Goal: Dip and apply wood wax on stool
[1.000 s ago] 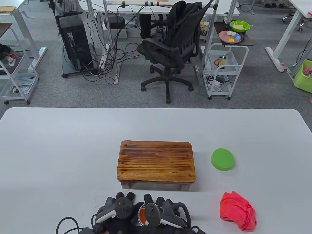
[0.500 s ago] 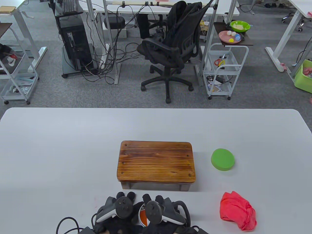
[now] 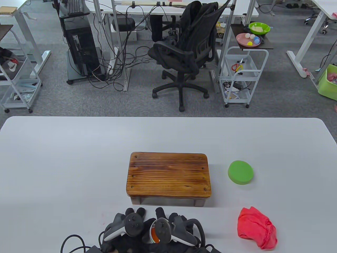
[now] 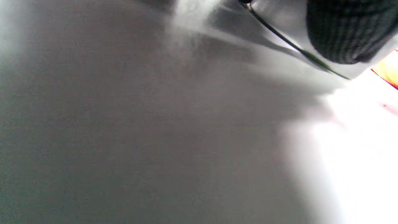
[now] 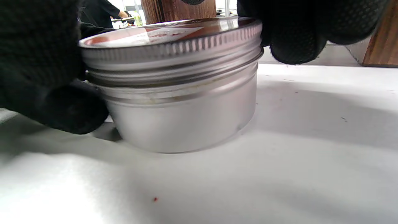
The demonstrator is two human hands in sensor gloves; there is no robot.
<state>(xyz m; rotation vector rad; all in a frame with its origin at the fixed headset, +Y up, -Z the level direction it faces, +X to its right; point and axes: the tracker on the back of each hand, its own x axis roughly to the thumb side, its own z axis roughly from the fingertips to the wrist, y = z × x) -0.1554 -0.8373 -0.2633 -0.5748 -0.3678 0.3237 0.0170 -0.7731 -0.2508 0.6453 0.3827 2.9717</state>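
I've got both hands on the round silver wax tin [image 5: 183, 93] at near centre: right hand [image 3: 172, 230] clamps its lid, left hand [image 3: 126, 228] grips the body. Brown wooden stool [image 3: 168, 175] sits just beyond.

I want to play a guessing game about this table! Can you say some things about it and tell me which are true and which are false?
1. The lid is on the tin. True.
2. The green sponge sits on top of the stool. False: it lies on the table, to the stool's right.
3. The red cloth is on the table. True.
4. The right hand holds the sponge. False: its fingers grip the tin's lid.
5. The left hand is by the tin. True.
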